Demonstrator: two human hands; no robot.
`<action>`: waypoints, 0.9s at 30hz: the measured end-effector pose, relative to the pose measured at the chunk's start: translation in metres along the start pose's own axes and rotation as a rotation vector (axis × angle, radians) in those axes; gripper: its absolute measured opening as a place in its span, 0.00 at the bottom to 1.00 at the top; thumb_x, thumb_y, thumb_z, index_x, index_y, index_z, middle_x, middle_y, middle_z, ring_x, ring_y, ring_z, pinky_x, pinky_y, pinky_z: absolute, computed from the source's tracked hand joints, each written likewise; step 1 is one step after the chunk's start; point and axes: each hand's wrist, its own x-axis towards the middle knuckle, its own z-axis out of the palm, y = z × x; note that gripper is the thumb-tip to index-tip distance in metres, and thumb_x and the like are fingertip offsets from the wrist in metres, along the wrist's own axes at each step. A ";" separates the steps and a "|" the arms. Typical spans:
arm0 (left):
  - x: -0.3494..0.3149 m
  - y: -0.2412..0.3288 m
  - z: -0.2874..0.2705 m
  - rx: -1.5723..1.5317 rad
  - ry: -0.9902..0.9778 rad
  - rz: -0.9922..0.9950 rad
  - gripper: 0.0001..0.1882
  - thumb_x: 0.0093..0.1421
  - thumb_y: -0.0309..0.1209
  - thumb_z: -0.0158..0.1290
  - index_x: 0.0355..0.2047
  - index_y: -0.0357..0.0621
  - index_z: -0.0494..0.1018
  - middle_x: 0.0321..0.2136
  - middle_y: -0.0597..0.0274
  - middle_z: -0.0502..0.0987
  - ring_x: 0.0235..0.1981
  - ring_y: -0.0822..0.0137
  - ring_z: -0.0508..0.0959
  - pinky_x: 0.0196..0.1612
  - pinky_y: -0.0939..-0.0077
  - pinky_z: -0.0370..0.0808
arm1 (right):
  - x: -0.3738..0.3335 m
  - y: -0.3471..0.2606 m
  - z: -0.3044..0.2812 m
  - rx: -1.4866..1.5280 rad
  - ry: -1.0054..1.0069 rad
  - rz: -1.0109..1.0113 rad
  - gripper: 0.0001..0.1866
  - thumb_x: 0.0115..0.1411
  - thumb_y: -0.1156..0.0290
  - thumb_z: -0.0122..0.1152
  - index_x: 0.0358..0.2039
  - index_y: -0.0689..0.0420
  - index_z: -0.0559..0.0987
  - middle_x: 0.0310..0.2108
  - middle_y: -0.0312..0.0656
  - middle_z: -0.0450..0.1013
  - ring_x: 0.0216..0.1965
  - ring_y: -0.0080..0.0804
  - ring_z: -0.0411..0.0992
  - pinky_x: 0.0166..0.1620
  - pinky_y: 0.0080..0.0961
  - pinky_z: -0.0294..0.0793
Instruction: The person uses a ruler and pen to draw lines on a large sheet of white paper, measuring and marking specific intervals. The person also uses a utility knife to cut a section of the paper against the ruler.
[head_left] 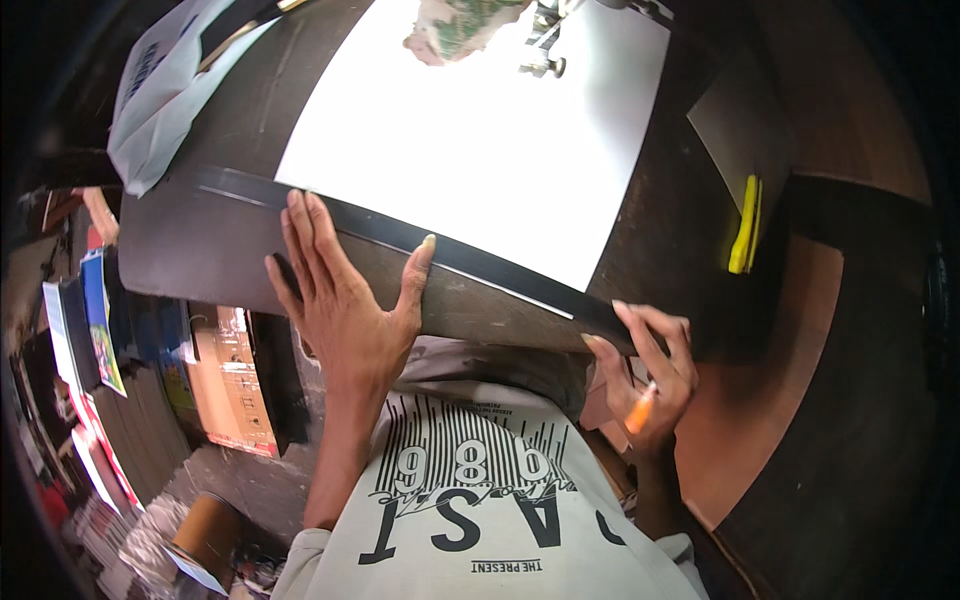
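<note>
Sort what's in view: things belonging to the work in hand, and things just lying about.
In use:
white sheet
dark strip across it, under the left hand
orange pen-like item in the right hand

Apparently lying about:
pale bag
cardboard box
yellow tool, untouched, though possibly relevant

Black ruler (500, 272), white paper (450, 150), orange pen (640, 412), yellow tool (743, 235), black-striped pale shirt (480, 500)

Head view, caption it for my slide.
Left hand on a dark straightedge along a white sheet; right hand, holding an orange object, at the straightedge's right end.
</note>
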 end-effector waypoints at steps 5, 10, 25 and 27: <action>-0.001 -0.003 0.002 -0.027 0.008 0.040 0.55 0.63 0.63 0.51 0.74 0.35 0.43 0.74 0.44 0.46 0.77 0.52 0.43 0.75 0.42 0.36 | 0.005 0.007 0.017 -0.043 -0.100 -0.049 0.21 0.46 0.73 0.81 0.43 0.58 0.87 0.36 0.39 0.76 0.39 0.36 0.72 0.40 0.31 0.75; -0.001 -0.002 0.001 -0.043 0.023 0.048 0.53 0.64 0.60 0.53 0.73 0.35 0.44 0.74 0.44 0.46 0.77 0.51 0.44 0.75 0.41 0.37 | 0.004 0.012 0.019 -0.041 -0.063 -0.101 0.20 0.46 0.74 0.81 0.42 0.58 0.87 0.35 0.37 0.76 0.38 0.35 0.71 0.40 0.31 0.74; 0.000 -0.005 -0.003 -0.040 0.015 0.029 0.56 0.62 0.62 0.54 0.73 0.33 0.44 0.74 0.42 0.47 0.76 0.49 0.46 0.74 0.42 0.38 | 0.012 0.007 0.024 0.032 -0.057 -0.083 0.19 0.44 0.80 0.80 0.40 0.60 0.88 0.33 0.38 0.77 0.36 0.37 0.71 0.40 0.33 0.72; 0.002 -0.006 -0.010 -0.020 0.000 0.028 0.56 0.62 0.64 0.52 0.73 0.31 0.46 0.74 0.42 0.47 0.76 0.51 0.45 0.74 0.43 0.37 | 0.017 0.006 0.022 0.038 -0.052 -0.134 0.19 0.42 0.83 0.79 0.38 0.61 0.87 0.32 0.41 0.76 0.35 0.40 0.71 0.39 0.34 0.72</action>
